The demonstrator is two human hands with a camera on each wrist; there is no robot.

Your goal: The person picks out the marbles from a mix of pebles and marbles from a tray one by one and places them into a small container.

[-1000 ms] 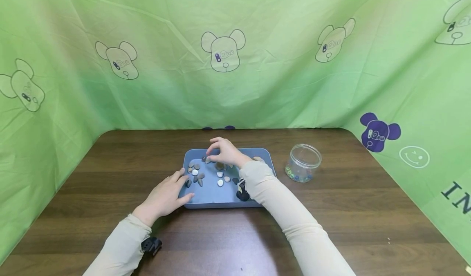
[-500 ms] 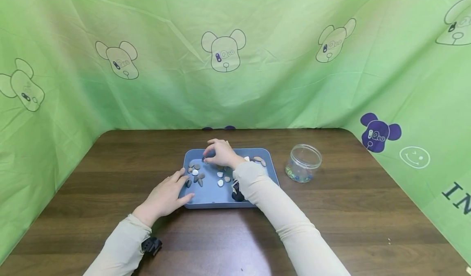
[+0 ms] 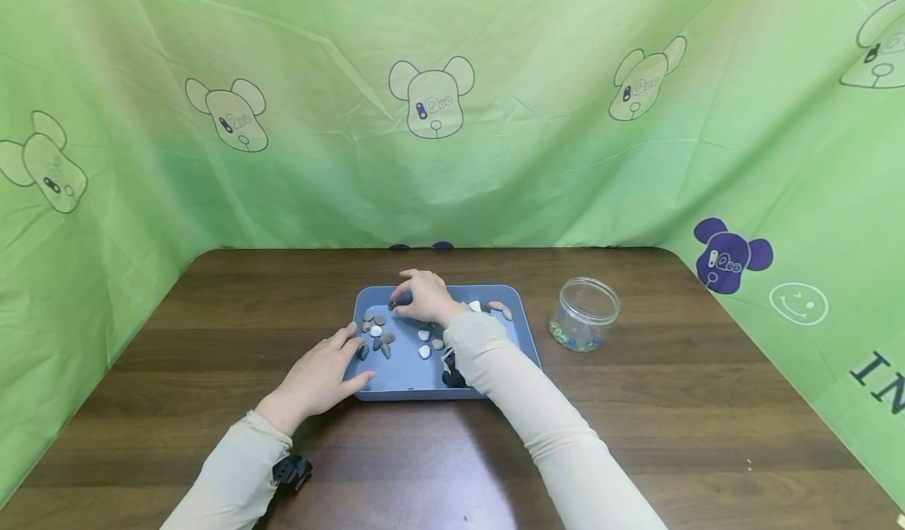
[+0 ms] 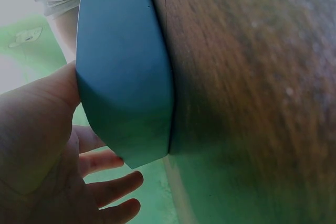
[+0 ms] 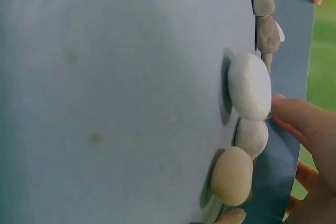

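A shallow blue tray (image 3: 396,394) lies on the wooden table with several grey, white and tan pebbles (image 3: 424,352) in it. My left hand (image 3: 318,377) rests on the tray's near left corner, fingers spread and relaxed over the rim. In the left wrist view the thumb side of the left hand (image 4: 39,129) lies against the tray wall. At the tray's far side, the thumb and forefinger of my right hand (image 3: 426,298) pinch a small dark round thing (image 3: 393,305); whether pebble or marble is too small to tell. White pebbles (image 5: 250,86) partly hide the right fingertips in its wrist view.
Right of the tray stands a lidless clear jar (image 3: 584,314) with several coloured glass marbles (image 3: 566,338) at its bottom. Two tiny pale specks lie on the table (image 3: 707,404) at the right. A green printed cloth (image 3: 438,184) hangs behind and at both sides.
My right hand has shifted a little left and down toward the small dark thing, uncovering pebbles in the tray's far right corner. The left hand has stayed in place.
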